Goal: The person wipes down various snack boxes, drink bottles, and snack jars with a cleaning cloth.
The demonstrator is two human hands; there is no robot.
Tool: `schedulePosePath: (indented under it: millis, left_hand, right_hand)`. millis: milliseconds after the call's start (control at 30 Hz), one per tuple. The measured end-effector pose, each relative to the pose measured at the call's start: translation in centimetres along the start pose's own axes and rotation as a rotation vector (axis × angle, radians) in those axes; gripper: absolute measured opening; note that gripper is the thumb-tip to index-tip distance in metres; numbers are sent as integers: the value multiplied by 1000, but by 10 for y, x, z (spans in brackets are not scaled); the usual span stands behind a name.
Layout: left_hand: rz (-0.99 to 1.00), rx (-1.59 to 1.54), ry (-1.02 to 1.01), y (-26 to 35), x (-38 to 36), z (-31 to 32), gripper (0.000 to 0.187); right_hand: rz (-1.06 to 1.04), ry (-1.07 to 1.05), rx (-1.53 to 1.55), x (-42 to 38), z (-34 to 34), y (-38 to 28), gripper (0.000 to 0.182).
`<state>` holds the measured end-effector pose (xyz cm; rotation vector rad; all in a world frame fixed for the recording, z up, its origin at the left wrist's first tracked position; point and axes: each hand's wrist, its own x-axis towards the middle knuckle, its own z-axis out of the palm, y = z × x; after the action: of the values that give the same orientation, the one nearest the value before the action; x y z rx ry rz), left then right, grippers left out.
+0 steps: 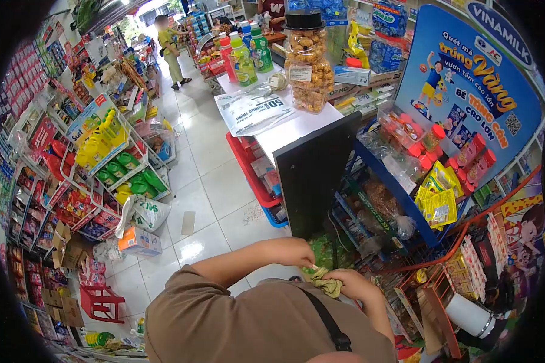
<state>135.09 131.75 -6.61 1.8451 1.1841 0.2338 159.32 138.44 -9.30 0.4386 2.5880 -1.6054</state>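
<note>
A crumpled yellow-green cloth (328,284) is bunched between my two hands, in front of my body. My left hand (295,252) is closed, its fingertips pinching the upper end of the cloth. On the other side, my right hand (349,283) wraps round the bunched part. Some of the fingers are hidden by the cloth and by the hands themselves. Just beyond my hands stands the dark upright panel (315,169) at the end of the white counter (297,124). A blue rack (399,209) with yellow packets (437,206) rises to the right.
Bottles (243,63), a snack jar (309,66) and a printed plastic bag (254,109) stand on the counter. Red baskets (251,169) sit beside it. Detergent shelves (112,151), a carton (140,241) and a red stool (102,304) are left. A person (171,51) stands far down the aisle.
</note>
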Motion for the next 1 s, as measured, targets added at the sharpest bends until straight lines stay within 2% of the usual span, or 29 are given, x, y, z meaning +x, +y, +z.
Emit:
schedulePosePath:
  millis: [133, 233, 300, 333, 367, 400, 433, 500, 533, 567, 600, 633, 700, 800, 867, 900, 967, 1000]
  left_hand:
    - [-117, -35, 3, -9, -16, -12, 24]
    - [-194, 24, 131, -22, -38, -28, 23]
    - [-217, 42, 265, -34, -49, -36, 22]
    - [-223, 33, 342, -39, -52, -40, 22]
    - [-227, 26, 417, -41, -53, -42, 22]
    - [-256, -274, 442, -38, -52, -41, 22]
    - [-169, -461, 456, -35, -44, -36, 22]
    - [14, -831, 480, -25, -17, -13, 22]
    - [30, -832, 396, -22, -2, 2, 23]
    - [46, -832, 314, -19, 13, 18, 24]
    - [97, -893, 165, -8, 26, 31, 25]
    - [151, -948, 11, 1, 33, 41, 25]
    - [175, -1082, -13, 2, 39, 52, 24]
    - [229, -1129, 29, 7, 30, 45, 22]
    - [255, -1069, -12, 9, 4, 18, 21]
    - [359, -1241, 19, 13, -10, 8, 22]
    - [428, -1239, 240, 8, -25, -13, 21]
    - [351, -1148, 327, 6, -26, -20, 21]
  right_hand:
    - [33, -8, 59, -7, -7, 7, 40]
    - [138, 148, 223, -32, -18, 31, 42]
    - [290, 453, 150, -53, -26, 39, 30]
    - [333, 554, 190, -57, -34, 28, 30]
    - [331, 705, 305, -59, -31, 46, 36]
    - [313, 763, 315, -58, -32, 46, 38]
    - [294, 821, 323, -58, -32, 46, 41]
    - [125, 919, 497, -41, -21, 44, 50]
    - [94, 852, 569, -27, -16, 40, 57]
    - [-144, 803, 491, -13, -10, 17, 54]
    - [74, 815, 48, 0, 3, 34, 51]
    - [-62, 743, 427, 13, 17, 34, 47]
    - [91, 815, 527, 24, 29, 49, 41]
    - [235, 941, 1249, 17, 20, 53, 40]
    - [-87, 1008, 737, 4, 9, 52, 45]
    - [-243, 1032, 471, -6, 2, 52, 48]
    - [-87, 1127, 427, -25, -14, 50, 58]
    - [-141, 1079, 482, -33, -18, 39, 59]
